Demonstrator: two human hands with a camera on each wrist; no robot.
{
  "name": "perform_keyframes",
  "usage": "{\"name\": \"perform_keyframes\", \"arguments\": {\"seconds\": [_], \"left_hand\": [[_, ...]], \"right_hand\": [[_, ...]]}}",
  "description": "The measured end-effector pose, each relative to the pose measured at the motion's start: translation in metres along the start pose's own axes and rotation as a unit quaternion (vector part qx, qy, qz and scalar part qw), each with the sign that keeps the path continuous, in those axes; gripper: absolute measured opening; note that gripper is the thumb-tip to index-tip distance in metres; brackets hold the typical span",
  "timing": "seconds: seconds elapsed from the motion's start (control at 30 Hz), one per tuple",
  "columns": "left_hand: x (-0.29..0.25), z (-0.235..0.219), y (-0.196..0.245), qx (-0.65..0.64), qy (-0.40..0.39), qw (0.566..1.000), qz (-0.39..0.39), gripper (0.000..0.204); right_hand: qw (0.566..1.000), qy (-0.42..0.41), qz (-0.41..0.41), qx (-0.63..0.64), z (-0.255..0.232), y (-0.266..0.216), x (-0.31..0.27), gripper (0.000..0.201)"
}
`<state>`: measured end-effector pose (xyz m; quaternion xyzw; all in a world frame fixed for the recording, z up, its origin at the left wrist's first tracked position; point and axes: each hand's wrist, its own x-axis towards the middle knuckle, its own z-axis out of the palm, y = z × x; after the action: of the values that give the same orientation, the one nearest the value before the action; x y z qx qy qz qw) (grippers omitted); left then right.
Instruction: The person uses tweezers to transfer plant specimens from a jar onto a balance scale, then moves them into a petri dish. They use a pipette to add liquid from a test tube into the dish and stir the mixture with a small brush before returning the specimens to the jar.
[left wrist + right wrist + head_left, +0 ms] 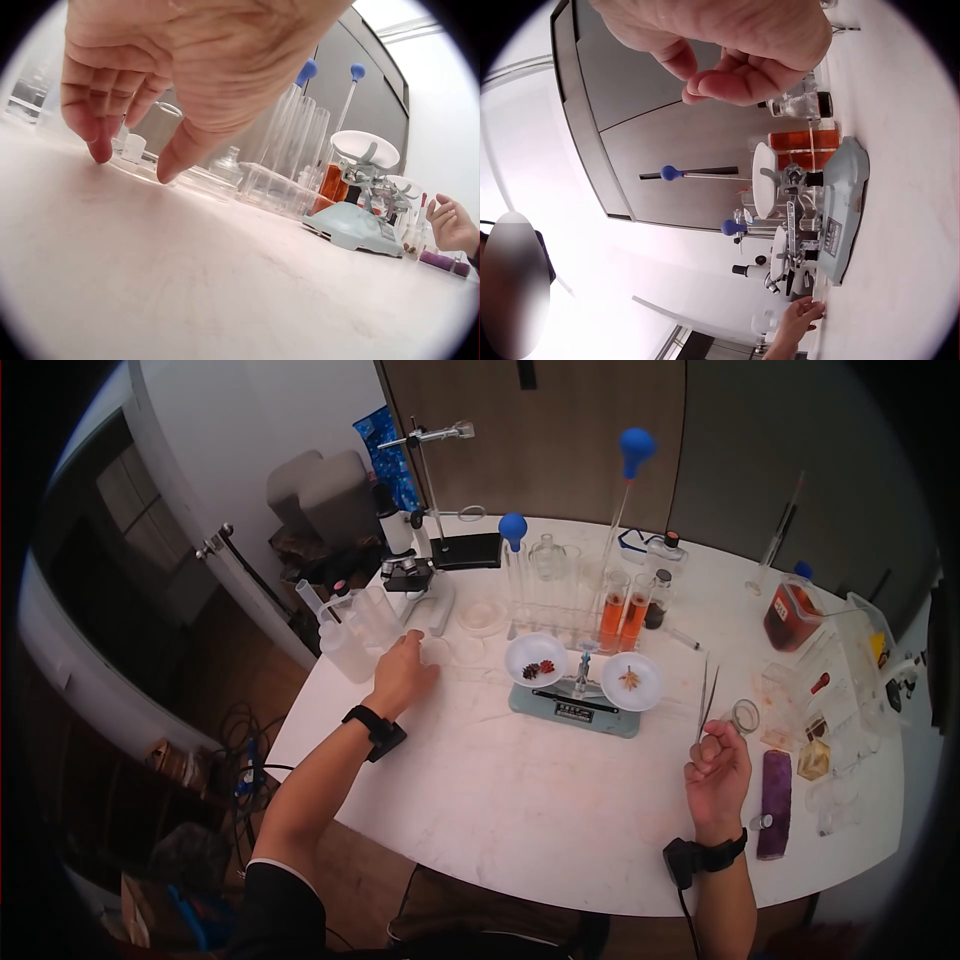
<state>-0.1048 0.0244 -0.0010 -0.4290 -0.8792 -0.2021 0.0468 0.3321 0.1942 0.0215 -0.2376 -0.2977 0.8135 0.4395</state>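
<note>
In the head view my left hand (403,678) reaches to the table beside a white plastic bottle (345,652). Its thumb and fingertips lie on either side of a shallow clear dish (136,171) in the left wrist view, pinching its rim low at the tabletop. My right hand (718,772) is raised at the right, palm up, fingers loosely curled; no object shows in it in the right wrist view (735,45). Tweezers (708,695) and a round glass piece (745,716) appear just beyond it.
A balance (575,712) stands mid-table, dark and red bits on one pan, a pale star-shaped piece on the other. Behind are a tube rack (545,635), orange-filled tubes (632,622), a microscope (400,550) and stand. A purple block (774,805) and clear boxes are at right.
</note>
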Motion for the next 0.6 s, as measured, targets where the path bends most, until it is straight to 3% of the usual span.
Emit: {"name": "perform_keyframes", "arguments": {"seconds": [0.6], "left_hand": [[0.006, -0.001, 0.019, -0.014, -0.012, 1.000, 0.003, 0.053]], "right_hand": [[1.000, 0.000, -0.004, 0.014, -0.005, -0.003, 0.004, 0.025]]}}
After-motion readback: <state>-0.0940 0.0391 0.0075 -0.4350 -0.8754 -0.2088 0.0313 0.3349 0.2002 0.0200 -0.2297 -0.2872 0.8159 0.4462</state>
